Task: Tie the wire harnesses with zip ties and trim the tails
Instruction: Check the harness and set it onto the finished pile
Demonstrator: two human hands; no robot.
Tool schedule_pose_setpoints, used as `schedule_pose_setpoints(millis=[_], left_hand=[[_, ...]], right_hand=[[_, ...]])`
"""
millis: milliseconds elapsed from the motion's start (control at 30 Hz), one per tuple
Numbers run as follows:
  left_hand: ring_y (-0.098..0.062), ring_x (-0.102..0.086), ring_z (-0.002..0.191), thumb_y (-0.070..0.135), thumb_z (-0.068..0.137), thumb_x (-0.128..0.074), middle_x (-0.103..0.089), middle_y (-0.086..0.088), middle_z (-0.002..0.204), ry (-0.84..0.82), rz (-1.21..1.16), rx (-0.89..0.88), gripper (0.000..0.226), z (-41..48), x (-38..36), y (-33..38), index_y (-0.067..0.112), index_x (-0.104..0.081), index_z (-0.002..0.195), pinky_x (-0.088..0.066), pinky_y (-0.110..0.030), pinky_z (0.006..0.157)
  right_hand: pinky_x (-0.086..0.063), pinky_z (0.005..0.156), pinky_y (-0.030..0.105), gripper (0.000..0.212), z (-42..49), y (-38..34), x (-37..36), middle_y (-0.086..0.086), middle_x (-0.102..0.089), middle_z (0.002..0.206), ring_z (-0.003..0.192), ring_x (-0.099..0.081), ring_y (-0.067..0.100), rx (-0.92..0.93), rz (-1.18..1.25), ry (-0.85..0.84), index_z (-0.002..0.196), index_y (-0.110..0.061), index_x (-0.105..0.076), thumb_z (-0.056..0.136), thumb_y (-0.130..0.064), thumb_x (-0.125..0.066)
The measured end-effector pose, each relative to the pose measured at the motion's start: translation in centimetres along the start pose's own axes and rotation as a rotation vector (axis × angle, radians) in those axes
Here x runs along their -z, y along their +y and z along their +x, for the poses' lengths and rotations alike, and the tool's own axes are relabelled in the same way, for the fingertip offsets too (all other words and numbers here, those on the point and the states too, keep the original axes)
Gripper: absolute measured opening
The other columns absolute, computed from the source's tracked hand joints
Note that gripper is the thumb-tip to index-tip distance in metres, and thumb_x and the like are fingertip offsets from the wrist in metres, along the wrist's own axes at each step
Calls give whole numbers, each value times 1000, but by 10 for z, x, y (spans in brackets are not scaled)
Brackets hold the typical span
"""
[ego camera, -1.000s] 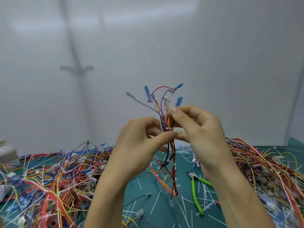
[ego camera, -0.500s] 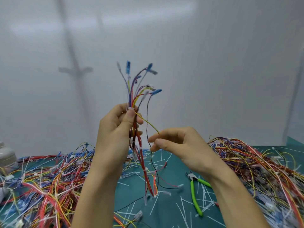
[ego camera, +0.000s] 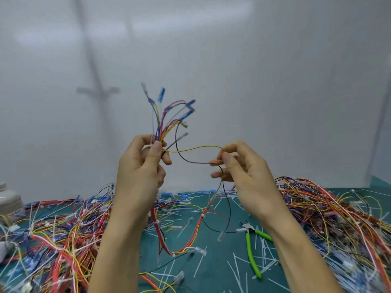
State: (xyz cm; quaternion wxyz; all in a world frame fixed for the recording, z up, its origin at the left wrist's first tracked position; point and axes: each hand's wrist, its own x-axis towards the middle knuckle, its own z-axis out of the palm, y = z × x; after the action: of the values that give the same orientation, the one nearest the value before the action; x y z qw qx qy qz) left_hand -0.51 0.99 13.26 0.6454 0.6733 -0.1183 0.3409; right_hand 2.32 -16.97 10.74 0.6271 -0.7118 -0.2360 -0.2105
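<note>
My left hand [ego camera: 142, 166] grips a wire harness [ego camera: 167, 121] upright in the air, its blue and clear connectors fanned out above my thumb. The harness's red and orange tail hangs down to the green mat [ego camera: 211, 269]. My right hand [ego camera: 239, 166] pinches a yellow wire [ego camera: 196, 148] and a black wire [ego camera: 190, 160] pulled sideways out of the bundle. Green-handled cutters [ego camera: 251, 248] lie on the mat below my right wrist. Loose white zip ties and cut tails [ego camera: 239, 269] lie scattered over the mat.
A large pile of coloured wire harnesses [ego camera: 53, 233] covers the mat at left, another pile [ego camera: 330, 212] at right. A white container [ego camera: 8, 203] stands at the far left edge. A white wall rises behind the mat.
My right hand has taken hold of the yellow and black wires and drawn them out to the right. My left hand has lowered a little with the bundle.
</note>
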Motion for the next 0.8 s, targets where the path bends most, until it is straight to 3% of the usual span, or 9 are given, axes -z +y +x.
schedule_pose_setpoints(millis=[133, 233, 333, 400, 433, 500, 600, 700, 800], left_hand=[[-8, -42, 39, 18, 104, -44, -66, 6, 67, -30, 75, 12, 14, -1, 2, -4, 13, -55, 96, -35, -14, 40], [-8, -35, 35, 18, 105, -40, -65, 7, 65, 71, 50, -39, 16, 1, 1, -1, 11, -53, 98, -29, -16, 36], [-5, -26, 34, 16, 106, -39, -62, 7, 62, 162, -72, -100, 17, 2, 4, 8, 10, -54, 99, -24, -15, 36], [-4, -26, 34, 15, 105, -40, -61, 6, 62, 134, -121, -131, 18, -1, 3, 14, 12, -56, 97, -25, -14, 36], [-4, -26, 34, 14, 105, -41, -60, 6, 63, 113, -128, -142, 18, -3, 2, 17, 11, -57, 96, -25, -13, 36], [-4, -27, 35, 14, 105, -42, -60, 6, 63, 91, -134, -160, 18, -7, -4, 21, 10, -58, 97, -25, -13, 36], [-5, -27, 35, 14, 105, -41, -59, 7, 64, 128, -184, -188, 18, -9, -9, 24, 10, -56, 97, -25, -14, 36], [-6, -27, 36, 16, 105, -41, -59, 8, 64, 212, -220, -209, 16, -9, -9, 26, 10, -54, 99, -27, -14, 37], [-7, -26, 39, 16, 106, -40, -57, 9, 65, 254, -294, -216, 18, -11, -12, 28, 13, -54, 95, -26, -15, 38]], right_hand=[[-46, 64, 36, 16, -2, -6, -1, -5, -66, 72, 65, -55, 24, 98, 72, 62, 95, -28, -59, 103, -18, -49], [-43, 64, 21, 18, -1, -4, 8, -2, -68, 70, 61, -55, 7, 54, 170, -12, 107, -26, -59, 94, -15, -64], [-41, 63, 7, 28, 0, 7, 14, -10, -71, 74, 61, -55, -6, -17, -248, -246, 104, -24, -71, 85, -3, -69], [-39, 63, 4, 27, 1, 20, 8, -13, -71, 77, 65, -57, -9, -55, -565, -251, 96, -24, -77, 87, -2, -64], [-42, 68, 7, 25, 0, 27, 3, -10, -73, 84, 71, -59, -7, -66, -665, -221, 95, -24, -78, 88, -5, -63], [-50, 80, 27, 19, -1, 42, -7, -3, -75, 94, 89, -66, 14, -101, -768, -154, 95, -23, -78, 90, -14, -61], [-51, 76, 36, 20, -4, 59, -11, 9, -72, 86, 90, -64, 31, -220, -832, -144, 86, -14, -72, 92, -27, -59], [-55, 79, 34, 31, -7, 66, -8, 8, -72, 81, 83, -68, 28, -367, -851, -226, 78, -12, -69, 92, -36, -57], [-55, 82, 35, 28, -8, 67, -9, 1, -74, 86, 86, -70, 24, -411, -830, -220, 78, -19, -70, 91, -40, -58]])
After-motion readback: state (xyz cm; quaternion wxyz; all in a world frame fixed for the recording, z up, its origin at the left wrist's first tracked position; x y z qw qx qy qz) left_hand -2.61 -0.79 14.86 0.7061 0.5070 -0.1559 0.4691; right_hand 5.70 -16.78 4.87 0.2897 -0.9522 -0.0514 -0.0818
